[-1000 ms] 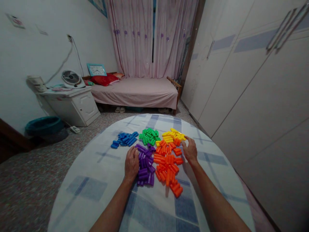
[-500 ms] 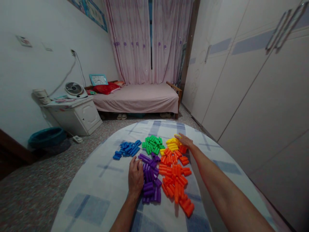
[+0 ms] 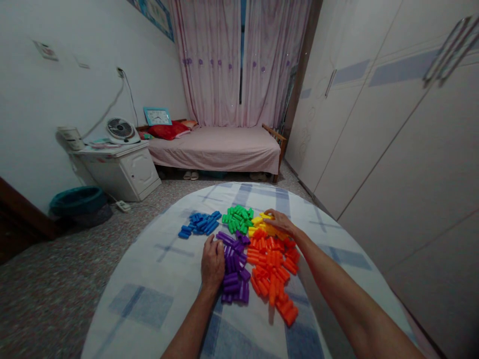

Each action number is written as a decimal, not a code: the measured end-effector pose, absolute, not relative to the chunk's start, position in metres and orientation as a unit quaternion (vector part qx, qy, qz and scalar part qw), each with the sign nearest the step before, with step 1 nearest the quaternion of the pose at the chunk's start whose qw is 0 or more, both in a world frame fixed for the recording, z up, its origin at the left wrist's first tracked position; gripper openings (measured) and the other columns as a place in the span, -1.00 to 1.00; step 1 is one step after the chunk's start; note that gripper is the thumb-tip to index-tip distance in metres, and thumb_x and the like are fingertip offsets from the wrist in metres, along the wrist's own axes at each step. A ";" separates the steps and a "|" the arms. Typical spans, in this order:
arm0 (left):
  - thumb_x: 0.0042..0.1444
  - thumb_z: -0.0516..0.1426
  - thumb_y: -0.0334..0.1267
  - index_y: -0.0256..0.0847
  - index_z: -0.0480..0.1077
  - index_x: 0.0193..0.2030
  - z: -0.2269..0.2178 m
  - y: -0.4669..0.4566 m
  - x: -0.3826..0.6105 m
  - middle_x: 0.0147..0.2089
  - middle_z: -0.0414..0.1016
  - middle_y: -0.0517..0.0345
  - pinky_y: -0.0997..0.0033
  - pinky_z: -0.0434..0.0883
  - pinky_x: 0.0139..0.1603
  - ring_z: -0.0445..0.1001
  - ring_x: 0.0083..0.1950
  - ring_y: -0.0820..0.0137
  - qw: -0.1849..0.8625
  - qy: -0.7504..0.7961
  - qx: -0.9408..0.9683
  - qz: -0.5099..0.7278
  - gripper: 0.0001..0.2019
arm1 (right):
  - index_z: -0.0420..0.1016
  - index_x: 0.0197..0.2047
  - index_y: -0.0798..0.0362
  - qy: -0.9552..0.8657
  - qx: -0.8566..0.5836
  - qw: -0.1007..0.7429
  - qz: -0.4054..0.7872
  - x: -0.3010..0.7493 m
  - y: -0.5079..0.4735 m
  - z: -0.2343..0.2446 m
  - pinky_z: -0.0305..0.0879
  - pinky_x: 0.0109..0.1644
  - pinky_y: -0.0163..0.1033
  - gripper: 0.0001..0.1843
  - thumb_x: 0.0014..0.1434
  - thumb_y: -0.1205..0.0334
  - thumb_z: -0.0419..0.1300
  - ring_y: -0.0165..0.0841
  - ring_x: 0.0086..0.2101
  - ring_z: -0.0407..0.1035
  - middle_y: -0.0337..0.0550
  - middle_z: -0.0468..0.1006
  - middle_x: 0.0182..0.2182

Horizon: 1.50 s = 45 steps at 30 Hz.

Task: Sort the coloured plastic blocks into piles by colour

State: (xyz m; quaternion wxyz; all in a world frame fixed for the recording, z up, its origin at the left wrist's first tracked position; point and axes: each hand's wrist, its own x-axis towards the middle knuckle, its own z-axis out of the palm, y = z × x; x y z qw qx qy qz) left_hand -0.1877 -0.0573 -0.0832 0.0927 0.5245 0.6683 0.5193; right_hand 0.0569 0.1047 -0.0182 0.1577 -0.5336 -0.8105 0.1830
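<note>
My left hand [image 3: 212, 262] rests on the table along the left edge of a heap of purple plastic tubes [image 3: 232, 260]. Its fingers are loosely bent, with nothing visible in them. Farther out, my right hand [image 3: 280, 222] lies over the yellow tubes [image 3: 257, 221], fingers apart and reaching left across them; the hand partly hides this heap. Orange-red tubes [image 3: 267, 259] spread from just below the right hand toward the near side. Green tubes [image 3: 238, 219] lie left of the yellow ones. Blue tubes [image 3: 202, 223] form a heap beyond my left hand.
A checked blue-and-white cloth covers the rounded table [image 3: 149, 279]. Past it stand a bed [image 3: 220, 149] and a white cabinet [image 3: 138, 172] with a small fan [image 3: 121, 129]. A wardrobe [image 3: 374, 149] lines the right side; a bin [image 3: 80, 204] stands on the left floor.
My right hand has moved slightly left and inward over the yellow tubes, whose heap now reaches closer to the orange-red ones. My left hand stays beside the purple tubes. The camera view has shifted slightly.
</note>
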 end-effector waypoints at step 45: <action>0.24 -0.09 -0.16 -0.21 0.46 -0.19 -0.071 -0.060 -0.182 0.03 0.42 -0.06 0.13 0.32 0.20 0.41 0.09 0.24 0.109 0.669 0.524 0.516 -0.67 | 0.43 -0.01 -0.03 -0.837 -0.410 0.299 0.204 0.031 -0.026 0.006 0.28 0.06 -0.12 -0.67 0.13 0.16 0.14 -0.27 -0.07 0.38 -0.10 0.46 -0.04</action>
